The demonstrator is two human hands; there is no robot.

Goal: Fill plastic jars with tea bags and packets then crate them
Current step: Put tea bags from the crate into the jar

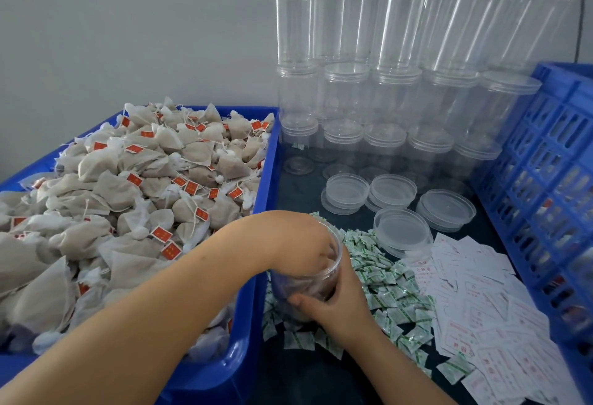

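A clear plastic jar (305,289) stands on the dark table, partly filled with brownish tea bags. My right hand (333,305) grips its side from the near right. My left hand (301,241) reaches into the jar's mouth, fingers down inside among the tea bags; whether they hold one I cannot tell. A blue bin (256,279) at the left is heaped with tea bags (128,196) bearing red tags. Small green-and-white packets (385,282) lie scattered around the jar.
Empty clear jars (385,84) are stacked against the wall at the back. Several clear lids (401,231) lie on the table before them. White slips with red print (481,324) spread at the right. A blue slatted crate (545,196) stands at the far right.
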